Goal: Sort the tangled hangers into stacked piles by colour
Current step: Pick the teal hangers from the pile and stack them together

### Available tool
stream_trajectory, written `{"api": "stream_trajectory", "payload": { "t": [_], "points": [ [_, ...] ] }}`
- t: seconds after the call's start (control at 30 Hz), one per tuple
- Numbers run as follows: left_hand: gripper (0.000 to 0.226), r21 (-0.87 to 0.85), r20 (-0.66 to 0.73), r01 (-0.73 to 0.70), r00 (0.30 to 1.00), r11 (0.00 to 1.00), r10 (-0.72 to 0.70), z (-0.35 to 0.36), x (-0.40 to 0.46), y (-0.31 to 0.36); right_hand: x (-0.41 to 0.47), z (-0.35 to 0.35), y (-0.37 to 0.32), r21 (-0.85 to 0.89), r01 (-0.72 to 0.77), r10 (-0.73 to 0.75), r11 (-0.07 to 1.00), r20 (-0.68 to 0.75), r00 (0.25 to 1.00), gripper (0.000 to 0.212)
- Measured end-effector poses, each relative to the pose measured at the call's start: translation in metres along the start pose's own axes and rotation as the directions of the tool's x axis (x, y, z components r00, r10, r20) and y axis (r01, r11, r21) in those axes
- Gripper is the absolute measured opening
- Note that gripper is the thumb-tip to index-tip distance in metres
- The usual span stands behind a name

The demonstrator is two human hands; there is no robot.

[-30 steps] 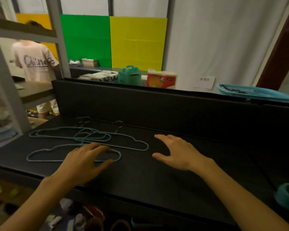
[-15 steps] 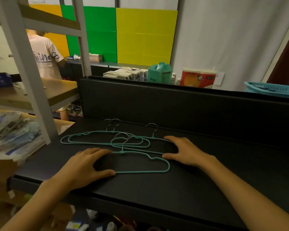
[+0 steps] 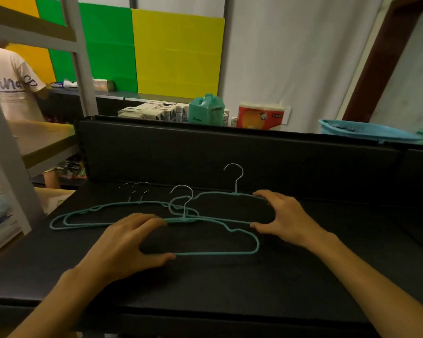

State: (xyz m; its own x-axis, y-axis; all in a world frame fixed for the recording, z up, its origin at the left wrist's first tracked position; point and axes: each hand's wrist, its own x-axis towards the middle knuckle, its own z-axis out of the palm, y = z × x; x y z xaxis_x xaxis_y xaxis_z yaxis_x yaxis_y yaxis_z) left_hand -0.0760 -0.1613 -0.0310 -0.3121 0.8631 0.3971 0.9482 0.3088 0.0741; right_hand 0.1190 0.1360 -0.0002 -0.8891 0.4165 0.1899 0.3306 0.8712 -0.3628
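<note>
Teal hangers (image 3: 154, 215) under both hands; shirt (image 3: 7, 86) reads "hina"

Left end of the nearest teal wire hanger (image 3: 230, 240) hidden under the left hand (image 3: 130, 242), right end of the farther teal hanger (image 3: 235, 193) covered by the right hand (image 3: 286, 219), blue plastic basket (image 3: 366, 132) cut by right edge, bystander's pale T-shirt (image 3: 9, 86) cut at left, lettering incomplete.
</note>
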Motion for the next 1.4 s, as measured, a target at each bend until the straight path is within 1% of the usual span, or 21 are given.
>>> {"api": "stream_trajectory", "payload": {
  "t": [0.1,0.2,0.33,0.43,0.57,0.7,0.8,0.87,0.97,1.07,1.13,1.23,1.4],
  "points": [
    [0.073,-0.032,-0.033,-0.056,0.998,0.998,0.055,0.001,0.018,0.019,-0.023,-0.022,0.026,-0.011,-0.066,0.065,0.998,-0.047,0.997,0.073],
    [0.07,-0.048,-0.035,-0.121,0.992,0.992,0.119,0.01,0.038,0.039,-0.049,-0.042,0.053,-0.019,-0.133,0.131,0.991,-0.085,0.988,0.068],
    [0.07,-0.071,-0.054,-0.206,0.978,0.976,0.202,0.026,0.071,0.08,-0.094,-0.07,0.091,-0.041,-0.22,0.211,0.975,-0.159,0.965,0.066],
    [0.069,-0.071,-0.071,-0.291,0.956,0.954,0.286,0.036,0.098,0.121,-0.134,-0.094,0.123,-0.046,-0.275,0.258,0.96,-0.221,0.94,0.064],
    [0.067,-0.089,-0.112,-0.413,0.908,0.906,0.403,0.049,0.133,0.179,-0.191,-0.131,0.17,-0.064,-0.36,0.329,0.931,-0.285,0.9,0.066],
    [0.066,-0.138,-0.167,-0.477,0.875,0.868,0.454,0.06,0.161,0.237,-0.24,-0.168,0.222,-0.081,-0.411,0.359,0.908,-0.355,0.863,0.069],
    [0.064,-0.16,-0.225,-0.488,0.864,0.858,0.45,0.069,0.182,0.28,-0.269,-0.192,0.261,-0.088,-0.418,0.355,0.904,-0.39,0.85,0.069],
    [0.067,-0.185,-0.255,-0.475,0.869,0.861,0.424,0.075,0.195,0.31,-0.287,-0.206,0.287,-0.077,-0.423,0.363,0.903,-0.389,0.846,0.067],
    [0.071,-0.269,-0.303,-0.429,0.887,0.862,0.347,0.084,0.213,0.355,-0.31,-0.222,0.321,-0.03,-0.406,0.367,0.914,-0.369,0.854,0.064],
    [0.073,-0.346,-0.322,-0.375,0.908,0.86,0.267,0.093,0.227,0.399,-0.327,-0.232,0.345,-0.004,-0.362,0.334,0.932,-0.372,0.866,0.064],
    [0.076,-0.369,-0.317,-0.333,0.923,0.868,0.219,0.098,0.234,0.423,-0.334,-0.235,0.358,0.02,-0.332,0.316,0.943,-0.362,0.877,0.063],
    [0.081,-0.378,-0.267,-0.261,0.949,0.888,0.165,0.106,0.24,0.451,-0.34,-0.238,0.375,0.059,-0.286,0.289,0.957,-0.335,0.897,0.063],
    [0.081,-0.35,-0.213,-0.213,0.966,0.912,0.144,0.114,0.25,0.475,-0.339,-0.242,0.393,0.103,-0.248,0.267,0.963,-0.274,0.924,0.064]
  ]
}}
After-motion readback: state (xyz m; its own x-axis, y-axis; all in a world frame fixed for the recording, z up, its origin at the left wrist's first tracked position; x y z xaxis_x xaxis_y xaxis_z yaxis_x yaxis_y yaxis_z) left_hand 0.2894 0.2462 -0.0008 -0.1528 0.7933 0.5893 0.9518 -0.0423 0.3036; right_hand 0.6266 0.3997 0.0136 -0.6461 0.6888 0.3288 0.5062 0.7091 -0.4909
